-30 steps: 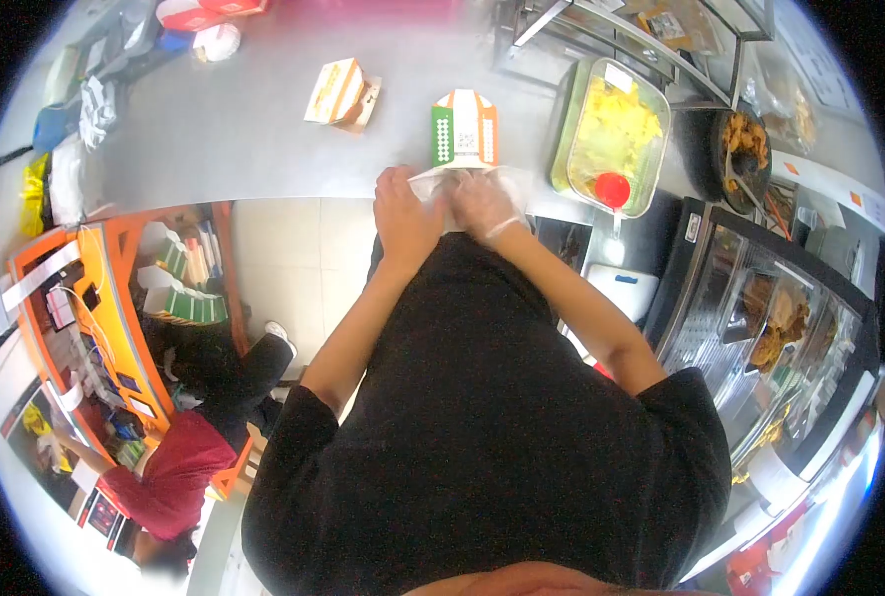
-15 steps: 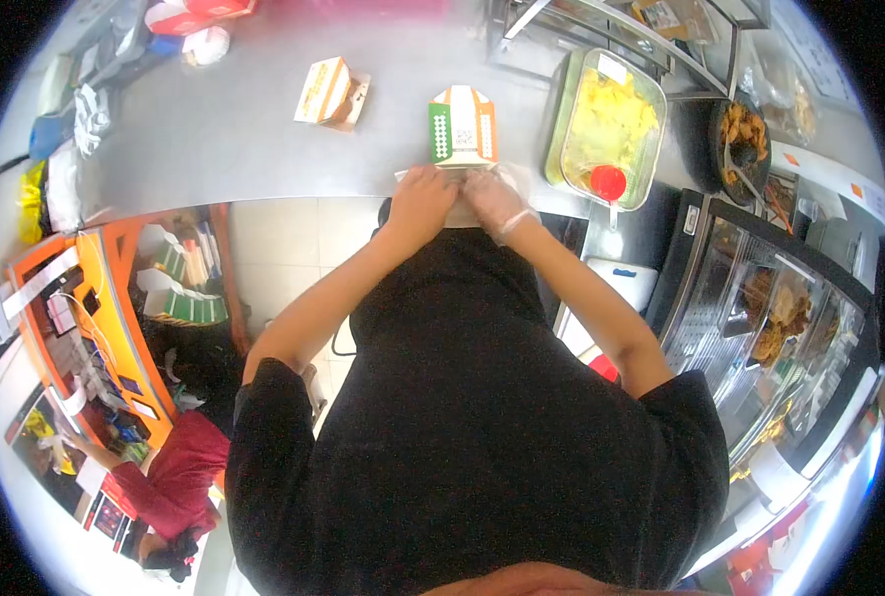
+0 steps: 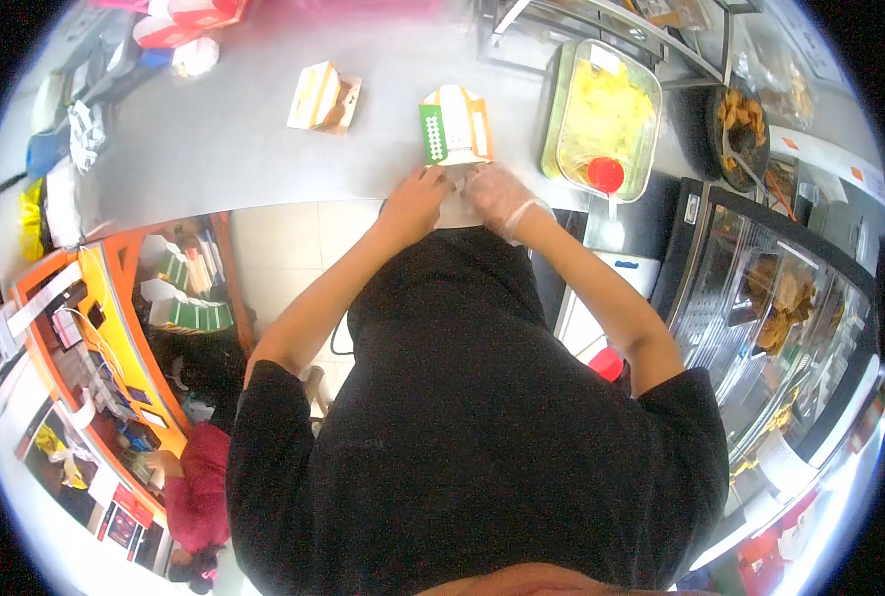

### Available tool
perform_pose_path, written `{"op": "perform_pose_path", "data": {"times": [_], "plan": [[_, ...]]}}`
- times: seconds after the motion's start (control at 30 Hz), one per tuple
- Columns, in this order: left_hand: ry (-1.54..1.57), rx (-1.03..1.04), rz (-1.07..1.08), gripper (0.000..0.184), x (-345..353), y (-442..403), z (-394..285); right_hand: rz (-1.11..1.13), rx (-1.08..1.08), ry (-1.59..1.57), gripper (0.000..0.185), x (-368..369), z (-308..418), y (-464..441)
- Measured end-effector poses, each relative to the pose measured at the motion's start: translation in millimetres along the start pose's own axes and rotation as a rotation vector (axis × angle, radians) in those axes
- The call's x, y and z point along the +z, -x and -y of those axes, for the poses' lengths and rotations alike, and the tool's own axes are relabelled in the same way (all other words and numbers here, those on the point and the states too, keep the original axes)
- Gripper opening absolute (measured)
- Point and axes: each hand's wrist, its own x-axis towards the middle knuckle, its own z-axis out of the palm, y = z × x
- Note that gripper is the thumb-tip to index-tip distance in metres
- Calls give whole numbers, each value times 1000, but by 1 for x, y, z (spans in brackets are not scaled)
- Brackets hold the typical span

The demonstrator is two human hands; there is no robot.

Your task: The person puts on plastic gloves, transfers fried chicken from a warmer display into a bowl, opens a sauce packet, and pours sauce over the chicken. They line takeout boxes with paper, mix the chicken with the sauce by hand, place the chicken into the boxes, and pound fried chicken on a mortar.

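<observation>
Where my two hands converge at the near edge of the counter [image 3: 214,149], the box [image 3: 455,129] lies just beyond the fingertips, roughly opposite the gap between them. Its white middle panel is flanked by a green side, nearer my left hand [image 3: 414,207], and an orange side, nearer my right hand [image 3: 502,202]. My left hand is bare, its fingers curled in toward the right; whether they pinch anything, I cannot tell. My right hand wears a clear glove, its fingers bent likewise; what they grip, if anything, cannot be made out. Nor can I tell whether either hand touches the box.

Beyond my left hand and to its left, well apart from it, a carton [image 3: 318,96] stands open, white and orange, with brown showing at its side. Farther off in that direction are the red boxes [image 3: 179,25].

Beyond my right hand and to its right is the tub [image 3: 553,129], containing yellow pieces [image 3: 611,99]; a red cup [image 3: 606,175] sits at its end nearest the glove. Farther right come the pan [image 3: 718,139], with brown pieces, and, nearer my body, the glass-fronted case [image 3: 790,230].

Below and left of my left hand, green cartons [image 3: 196,316] occupy a shelf; farther back, a co-worker's dark-red sleeve [image 3: 202,487] is visible.
</observation>
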Motion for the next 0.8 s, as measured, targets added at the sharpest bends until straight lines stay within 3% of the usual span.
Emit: {"op": "perform_pose_path", "data": {"times": [0.17, 0.27, 0.37, 0.47, 0.57, 0.67, 0.8], "plan": [[-104, -45, 65, 44, -6, 2, -10, -33, 84, -73, 10, -19, 8, 8], [-132, -54, 117, 50, -8, 1, -10, -173, 71, -74, 11, 16, 9, 11], [-137, -45, 166, 50, -8, -5, -5, 28, 417, -156, 13, 1, 28, -14], [-91, -9, 208, 49, -14, -5, 4, -149, 186, -158, 17, -2, 17, -5], [-1, 25, 291, 46, -21, 0, 9, -8, 184, -187, 21, -19, 22, -1], [68, 60, 312, 43, -22, 1, 12, -25, 145, -311, 24, -21, 18, 1], [79, 37, 308, 38, -26, -2, 14, -105, 195, -236, 22, -22, 23, -3]]}}
